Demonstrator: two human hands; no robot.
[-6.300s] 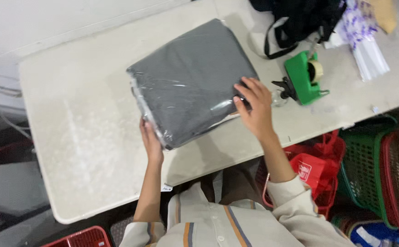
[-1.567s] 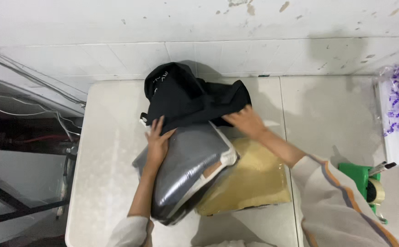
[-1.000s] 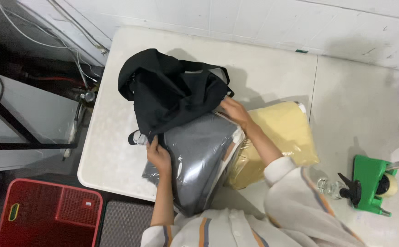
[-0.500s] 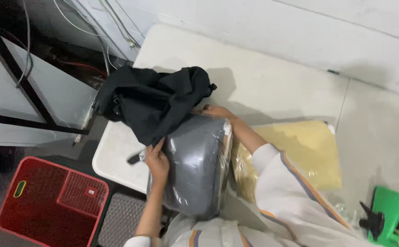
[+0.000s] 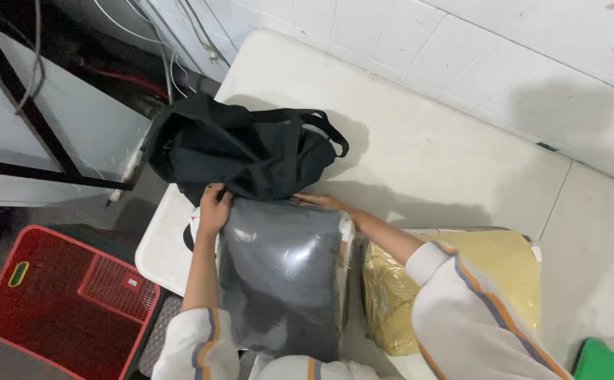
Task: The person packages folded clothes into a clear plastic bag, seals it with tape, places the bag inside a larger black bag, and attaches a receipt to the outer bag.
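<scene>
While I look down at the table (image 5: 420,148), I count two wrapped packs and one bag. Grey pack (image 5: 282,278): one, in clear film, lying along the 6-to-12 line straight before me, its far end touching the mouth of the black bag (image 5: 240,151), which sits at 11 o'clock near the table's corner. Yellow pack (image 5: 462,281): one, at 3 o'clock just beside the grey one, partly covered by my right sleeve. My left hand (image 5: 213,210) is curled over the grey pack's far left corner, fingers closed on the film and the bag's edge together. My right hand (image 5: 319,201) lies flat along the pack's far right edge, fingers stretched out; whether they grip anything I cannot tell, since the tips are hidden in the bag's folds. One red basket (image 5: 67,299) on the floor at 8 o'clock. One green object (image 5: 606,362) at 4 o'clock, cut off by the frame edge; kind not made out. The grey pack's near end is hidden by my sleeves.
</scene>
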